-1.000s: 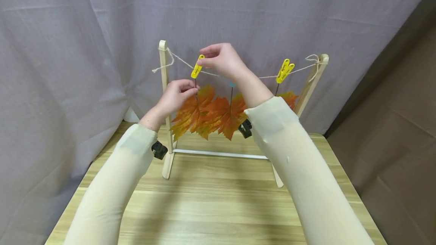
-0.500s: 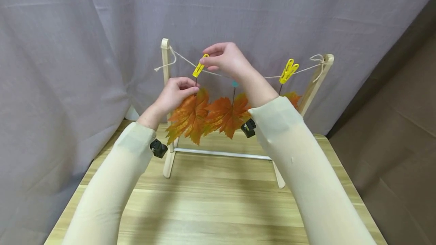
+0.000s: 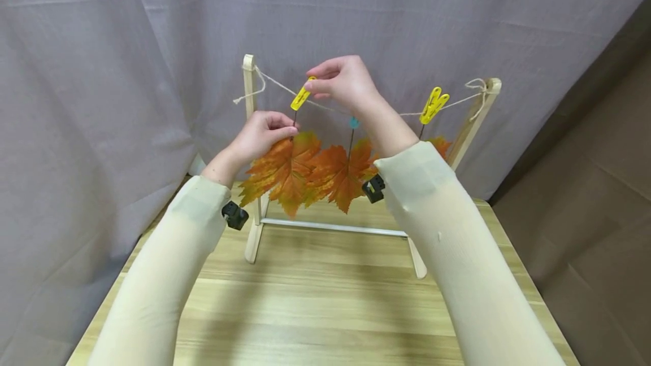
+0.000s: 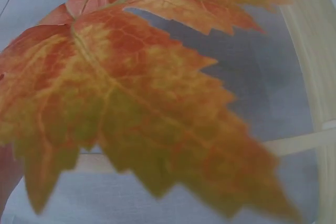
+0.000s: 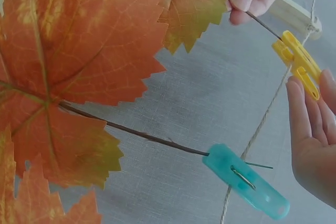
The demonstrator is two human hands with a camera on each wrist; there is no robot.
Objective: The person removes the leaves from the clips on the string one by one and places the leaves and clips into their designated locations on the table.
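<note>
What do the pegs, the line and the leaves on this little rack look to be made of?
The yellow peg pinched by the right hand and the teal peg look like glossy moulded plastic, the teal one with a wire spring. The line looks like twisted natural twine, matte and fibrous. The leaf whose stem the left hand holds seems artificial, likely printed fabric with a wire-like stem. The rack looks like bare wood.

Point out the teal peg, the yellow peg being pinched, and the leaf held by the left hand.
teal peg (image 5: 245, 189): right wrist view, middle of its body.
yellow peg (image 3: 300, 97): head view, lower half.
leaf (image 3: 282, 168): head view, centre of the blade.
</note>
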